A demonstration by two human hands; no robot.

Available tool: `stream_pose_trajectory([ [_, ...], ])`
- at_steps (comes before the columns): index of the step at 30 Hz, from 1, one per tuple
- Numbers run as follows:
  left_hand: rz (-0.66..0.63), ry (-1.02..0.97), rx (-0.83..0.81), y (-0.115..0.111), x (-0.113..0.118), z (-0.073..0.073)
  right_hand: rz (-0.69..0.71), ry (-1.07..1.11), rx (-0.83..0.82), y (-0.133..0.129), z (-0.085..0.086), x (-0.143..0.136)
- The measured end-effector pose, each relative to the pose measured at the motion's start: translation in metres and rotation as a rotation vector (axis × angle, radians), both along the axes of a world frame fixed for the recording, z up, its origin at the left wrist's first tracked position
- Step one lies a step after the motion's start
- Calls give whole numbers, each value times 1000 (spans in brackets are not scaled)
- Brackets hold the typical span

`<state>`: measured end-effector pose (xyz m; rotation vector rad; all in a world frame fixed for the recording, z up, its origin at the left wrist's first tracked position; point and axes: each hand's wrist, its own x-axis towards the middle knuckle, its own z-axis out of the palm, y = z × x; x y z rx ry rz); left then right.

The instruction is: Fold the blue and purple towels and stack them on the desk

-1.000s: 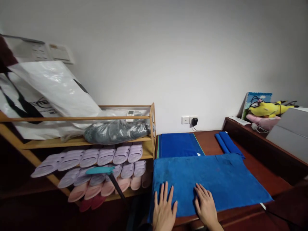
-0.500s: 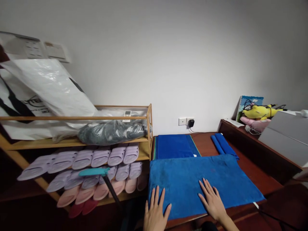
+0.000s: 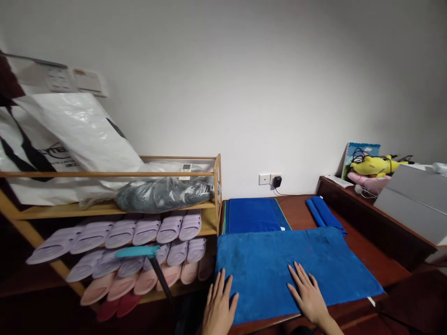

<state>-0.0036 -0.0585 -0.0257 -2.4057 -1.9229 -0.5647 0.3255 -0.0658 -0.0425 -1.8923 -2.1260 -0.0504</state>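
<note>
A blue towel (image 3: 272,265) lies spread over the front of the reddish-brown table (image 3: 370,246), with a white tag at its near right corner. My left hand (image 3: 219,302) is at the towel's near left edge, fingers stretched and pointing away from me. On the near middle part of the towel rests my right hand (image 3: 306,291), palm down with its fingers spread. Behind the towel is a folded darker blue cloth (image 3: 253,214) with a green edge. To its right lies a rolled blue cloth (image 3: 324,213).
Left stands a wooden rack (image 3: 206,225) with rows of slippers (image 3: 134,231), a plastic-wrapped bundle (image 3: 164,193) and a white bag (image 3: 84,130). A teal-topped stick (image 3: 138,251) leans before it. A black plug (image 3: 277,181) sits in the wall. Right, a ledge holds a yellow plush toy (image 3: 375,165) and a grey box (image 3: 412,200).
My left hand has shifted slightly left, toward the towel's edge. My right hand stays nearly in place on the towel. The view has tilted up a little.
</note>
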Motion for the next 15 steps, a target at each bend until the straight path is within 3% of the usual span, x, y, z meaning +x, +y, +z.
stream_pose_trajectory([
  [3, -7, -18, 63, 1, -8, 0, 0, -9, -5, 1, -1, -1],
  [8, -71, -62, -6, -4, -10, -15, 42, -96, 74, -2, -8, 2],
  [15, -87, -95, -25, -5, -12, -19, 191, -146, 108, -36, -3, 30],
])
